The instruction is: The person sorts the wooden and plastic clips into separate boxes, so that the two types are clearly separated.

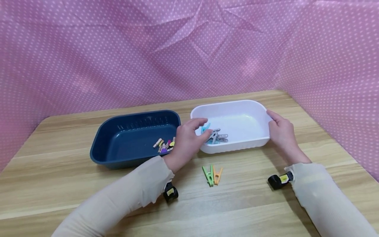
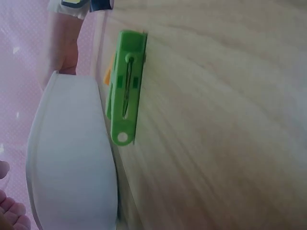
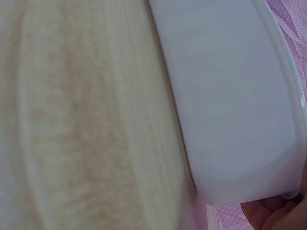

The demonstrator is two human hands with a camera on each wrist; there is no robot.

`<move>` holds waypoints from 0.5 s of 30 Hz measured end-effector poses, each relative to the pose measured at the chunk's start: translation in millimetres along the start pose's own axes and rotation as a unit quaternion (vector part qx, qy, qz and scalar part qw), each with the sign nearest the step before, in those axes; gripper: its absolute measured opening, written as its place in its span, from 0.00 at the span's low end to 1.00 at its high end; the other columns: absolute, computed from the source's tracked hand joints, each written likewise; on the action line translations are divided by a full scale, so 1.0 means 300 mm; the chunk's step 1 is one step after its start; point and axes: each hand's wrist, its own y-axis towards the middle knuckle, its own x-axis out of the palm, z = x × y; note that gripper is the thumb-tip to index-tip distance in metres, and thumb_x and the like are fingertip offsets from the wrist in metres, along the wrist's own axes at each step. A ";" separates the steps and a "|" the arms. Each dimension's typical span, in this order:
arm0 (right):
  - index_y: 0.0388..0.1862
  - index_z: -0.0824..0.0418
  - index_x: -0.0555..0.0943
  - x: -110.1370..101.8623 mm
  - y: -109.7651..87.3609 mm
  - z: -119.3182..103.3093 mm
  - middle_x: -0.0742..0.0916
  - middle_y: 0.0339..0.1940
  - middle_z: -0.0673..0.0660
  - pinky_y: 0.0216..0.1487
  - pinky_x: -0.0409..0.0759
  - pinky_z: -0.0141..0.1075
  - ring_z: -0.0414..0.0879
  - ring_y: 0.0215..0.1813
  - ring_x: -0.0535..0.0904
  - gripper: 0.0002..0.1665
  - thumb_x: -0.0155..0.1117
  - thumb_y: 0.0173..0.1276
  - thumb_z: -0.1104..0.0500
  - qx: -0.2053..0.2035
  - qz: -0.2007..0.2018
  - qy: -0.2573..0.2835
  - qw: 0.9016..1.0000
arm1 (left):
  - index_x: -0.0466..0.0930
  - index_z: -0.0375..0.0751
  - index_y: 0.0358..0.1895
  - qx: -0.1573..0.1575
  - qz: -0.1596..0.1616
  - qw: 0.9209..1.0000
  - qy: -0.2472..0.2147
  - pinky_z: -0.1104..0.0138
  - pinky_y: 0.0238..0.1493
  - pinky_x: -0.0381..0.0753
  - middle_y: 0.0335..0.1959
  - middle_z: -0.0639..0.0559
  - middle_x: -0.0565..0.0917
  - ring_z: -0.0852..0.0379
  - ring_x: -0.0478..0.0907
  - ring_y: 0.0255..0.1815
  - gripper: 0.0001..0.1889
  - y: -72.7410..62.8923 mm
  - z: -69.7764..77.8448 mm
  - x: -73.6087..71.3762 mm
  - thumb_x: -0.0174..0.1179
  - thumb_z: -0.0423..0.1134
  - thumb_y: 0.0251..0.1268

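Observation:
A white plastic basin (image 1: 245,141) stands on the right of the wooden table. My right hand (image 1: 282,133) grips its right end, with fingers (image 3: 273,213) tucked below the rim in the right wrist view. Over the basin's left end is my left hand (image 1: 188,140), thumb and forefinger apart with nothing pinched between them. Grey clothespins (image 1: 222,136) and a light blue clothespin (image 1: 205,128) lie in the basin just past the thumb. In front of the basin, a green clothespin (image 1: 209,176) and an orange clothespin (image 1: 217,176) lie side by side on the table.
To the left stands a dark blue basin (image 1: 97,144) with several small wooden clothespins (image 1: 163,146), some with coloured shapes, in its near right corner. My left forearm crosses in front of it. A pink dotted cloth (image 1: 142,59) hangs behind and to the sides.

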 end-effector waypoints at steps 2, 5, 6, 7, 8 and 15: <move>0.70 0.64 0.59 -0.001 0.002 -0.002 0.65 0.69 0.67 0.66 0.62 0.53 0.64 0.68 0.60 0.30 0.31 0.69 0.62 0.002 -0.001 0.003 1.000 | 0.79 0.38 0.52 -0.001 -0.005 1.000 -0.010 0.65 0.53 0.77 0.51 0.47 0.81 0.55 0.78 0.52 0.17 0.000 0.006 -0.002 0.62 0.38 0.59; 0.70 0.64 0.59 -0.003 0.006 -0.005 0.65 0.69 0.67 0.66 0.62 0.53 0.64 0.69 0.60 0.30 0.30 0.70 0.62 0.003 -0.003 0.003 1.000 | 0.79 0.39 0.51 -0.009 -0.013 1.000 -0.027 0.66 0.53 0.77 0.50 0.48 0.82 0.56 0.78 0.52 0.17 -0.003 0.015 -0.005 0.63 0.38 0.58; 0.70 0.64 0.59 -0.004 0.007 -0.006 0.65 0.69 0.67 0.66 0.62 0.53 0.64 0.69 0.60 0.30 0.30 0.70 0.62 0.004 -0.002 0.003 1.000 | 0.80 0.39 0.51 -0.011 -0.014 0.999 -0.029 0.66 0.53 0.78 0.50 0.48 0.82 0.56 0.78 0.52 0.17 -0.004 0.018 -0.006 0.63 0.38 0.57; 0.70 0.64 0.59 -0.005 0.009 -0.007 0.65 0.68 0.67 0.66 0.62 0.53 0.63 0.68 0.60 0.30 0.31 0.70 0.62 0.004 -0.001 0.003 1.000 | 0.80 0.39 0.51 -0.014 -0.016 0.999 -0.033 0.66 0.52 0.78 0.50 0.48 0.82 0.56 0.78 0.51 0.17 -0.006 0.020 -0.008 0.64 0.38 0.57; 0.70 0.64 0.60 -0.005 0.011 -0.009 0.65 0.68 0.67 0.66 0.63 0.53 0.64 0.68 0.60 0.30 0.31 0.70 0.62 0.004 0.000 0.000 1.000 | 0.80 0.39 0.51 -0.018 -0.019 0.999 -0.037 0.66 0.52 0.78 0.50 0.48 0.82 0.56 0.79 0.51 0.17 -0.007 0.023 -0.009 0.64 0.38 0.57; 0.69 0.64 0.61 -0.008 0.025 -0.022 0.66 0.68 0.67 0.66 0.62 0.53 0.64 0.68 0.61 0.30 0.32 0.69 0.63 0.007 0.005 -0.006 1.000 | 0.80 0.40 0.51 -0.037 -0.038 0.998 -0.040 0.65 0.48 0.80 0.49 0.46 0.82 0.53 0.79 0.50 0.18 -0.023 0.042 -0.022 0.65 0.38 0.55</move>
